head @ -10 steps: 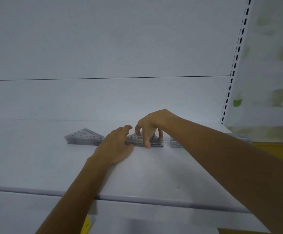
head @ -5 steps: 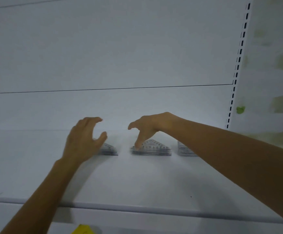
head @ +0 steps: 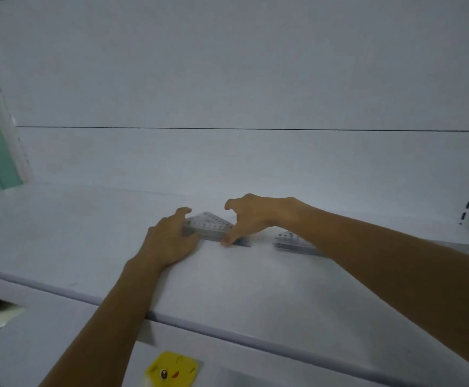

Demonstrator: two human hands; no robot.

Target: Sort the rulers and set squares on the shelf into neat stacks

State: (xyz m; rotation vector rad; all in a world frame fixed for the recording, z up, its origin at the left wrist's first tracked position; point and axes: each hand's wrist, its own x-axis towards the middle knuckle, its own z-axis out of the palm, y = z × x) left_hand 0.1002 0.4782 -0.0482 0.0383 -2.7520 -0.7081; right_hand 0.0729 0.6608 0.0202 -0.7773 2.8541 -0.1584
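- The stack of set squares lies flat on the white shelf, near the back wall, between the two hands.
- The set squares are see-through gray triangles with small dark marks along the edges. The point of the stack faces 12 o'clock and its long side faces 6 o'clock. The picture is blurry, so I cannot read the marks.
- The left hand rests on the shelf at the 9 o'clock side of the stack. Its fingers curl over that corner and hold it.
- The right hand is arched like a claw at the 3 o'clock side. Its thumb tip touches the front edge of the stack. One finger curls in the air, and the others are hidden, so I cannot tell if this hand holds the stack.
- A second stack lies at 3 o'clock from the first, apart from it and partly under the right arm.
- A yellow sticker with a little face sits below the shelf at 6 o'clock.
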